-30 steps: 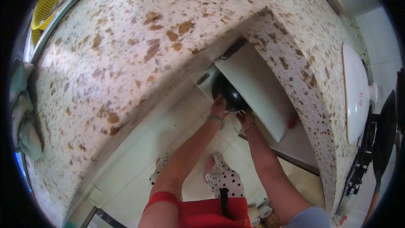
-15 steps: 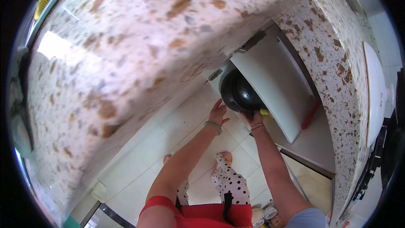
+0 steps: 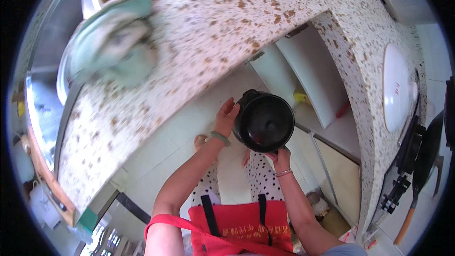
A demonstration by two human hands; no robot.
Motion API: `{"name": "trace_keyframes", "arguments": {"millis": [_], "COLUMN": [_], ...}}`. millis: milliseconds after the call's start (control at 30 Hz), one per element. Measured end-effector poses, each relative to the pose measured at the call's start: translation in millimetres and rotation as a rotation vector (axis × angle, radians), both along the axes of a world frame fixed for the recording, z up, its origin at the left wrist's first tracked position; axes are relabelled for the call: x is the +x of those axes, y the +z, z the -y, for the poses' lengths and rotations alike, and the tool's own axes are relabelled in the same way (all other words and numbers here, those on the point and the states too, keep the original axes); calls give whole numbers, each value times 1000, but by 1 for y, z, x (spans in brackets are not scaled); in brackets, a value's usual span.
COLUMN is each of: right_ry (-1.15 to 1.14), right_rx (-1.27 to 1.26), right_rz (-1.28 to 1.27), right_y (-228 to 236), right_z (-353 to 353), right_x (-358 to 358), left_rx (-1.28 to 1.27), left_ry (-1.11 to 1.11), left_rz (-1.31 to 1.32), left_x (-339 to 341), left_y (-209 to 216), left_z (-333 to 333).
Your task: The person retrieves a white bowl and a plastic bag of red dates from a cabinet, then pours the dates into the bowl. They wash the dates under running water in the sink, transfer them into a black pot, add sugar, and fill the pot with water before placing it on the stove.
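Note:
A round black lidded pot (image 3: 258, 118), with a small knob on its lid, is held up in front of my body, over the floor near the lower cabinet. My right hand (image 3: 280, 158) is closed on the pot's near-side handle. Close beside the left wall of the pot is my left hand (image 3: 226, 117), its fingers stretched out; whether they touch the pot I cannot tell. A second handle sticks out on the pot's far side.
The lower cabinet's white door (image 3: 308, 78) stands open, with a yellow item (image 3: 301, 96) behind it. Speckled countertop (image 3: 199, 38) edges surround me at the left and right. A green cloth (image 3: 116, 43) lies by the sink; a white lid (image 3: 396, 88) and wok (image 3: 427, 152) are at right.
The black pot has come out of the cabinet toward my body, carried by my right hand. My left hand has moved left, beside it. The view has shifted, showing more countertop and the sink.

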State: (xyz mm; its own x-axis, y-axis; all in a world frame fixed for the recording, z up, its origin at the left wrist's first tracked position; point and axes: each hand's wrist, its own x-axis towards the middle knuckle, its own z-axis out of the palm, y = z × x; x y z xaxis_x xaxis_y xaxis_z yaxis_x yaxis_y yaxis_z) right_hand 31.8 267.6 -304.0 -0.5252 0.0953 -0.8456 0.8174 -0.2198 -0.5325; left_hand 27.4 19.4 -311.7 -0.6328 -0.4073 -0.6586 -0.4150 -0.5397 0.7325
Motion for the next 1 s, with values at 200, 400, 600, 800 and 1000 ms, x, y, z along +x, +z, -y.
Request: {"name": "trace_keyframes", "arguments": {"millis": [200,400,600,800,1000], "right_ry": [218,434,845,1195,1506], "right_rx": [67,53,53,24,-171], "right_rz": [38,5,-81,-301,-438], "right_y": [151,307,424,523,566], "right_z": [-2,19,41,137,281], "right_x": [69,109,104,95,81], "left_rx": [-185,-76,22,-63,-169], "left_ry": [-163,-181,40,272,552], "left_rz": [34,78,8,-195,-300], "left_x": [88,167,246,320,363], "left_y": [145,279,416,520,556], "left_z": [19,41,65,112,177]}}
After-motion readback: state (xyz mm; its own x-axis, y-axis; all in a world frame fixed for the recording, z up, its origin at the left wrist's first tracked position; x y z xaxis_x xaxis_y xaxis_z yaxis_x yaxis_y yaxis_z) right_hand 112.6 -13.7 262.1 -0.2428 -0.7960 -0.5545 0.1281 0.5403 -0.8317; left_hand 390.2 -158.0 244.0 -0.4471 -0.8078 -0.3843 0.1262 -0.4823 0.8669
